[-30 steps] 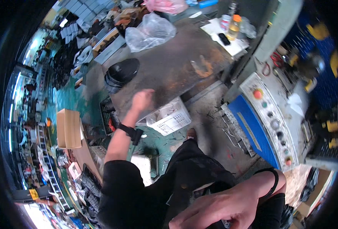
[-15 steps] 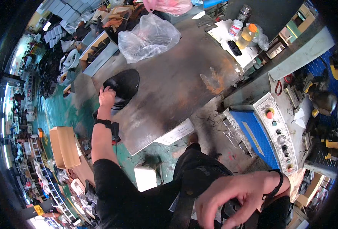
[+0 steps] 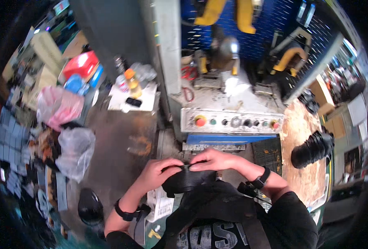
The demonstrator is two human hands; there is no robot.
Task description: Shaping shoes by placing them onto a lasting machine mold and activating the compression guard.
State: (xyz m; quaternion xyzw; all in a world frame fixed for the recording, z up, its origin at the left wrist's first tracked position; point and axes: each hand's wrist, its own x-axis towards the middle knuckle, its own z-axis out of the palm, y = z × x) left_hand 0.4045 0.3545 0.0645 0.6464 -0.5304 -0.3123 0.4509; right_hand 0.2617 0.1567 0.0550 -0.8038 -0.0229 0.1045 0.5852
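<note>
In front of my body, both hands grip a black, curved leather-like piece (image 3: 189, 181) that resembles a shoe upper. My left hand (image 3: 161, 171) pinches its upper edge from the left, fingers curled over it. Close beside it, my right hand (image 3: 213, 161) pinches the same edge from the right. The fingertips almost meet at the middle of the edge. Another shiny black piece (image 3: 90, 206) lies on the near left part of the metal table (image 3: 113, 128). The underside of the held piece is hidden.
Ahead stands a machine with a button panel (image 3: 234, 121), yellow clamps (image 3: 245, 16) and a rounded metal form (image 3: 226, 52). Stacked black pieces (image 3: 310, 150) lie on a wooden board (image 3: 296, 182) at right. A plastic bag (image 3: 77, 151) and an orange-capped bottle (image 3: 133, 84) sit left.
The view has swung right to face the machine. My left hand has left the black piece on the table. Both hands now hold a black piece together before my body.
</note>
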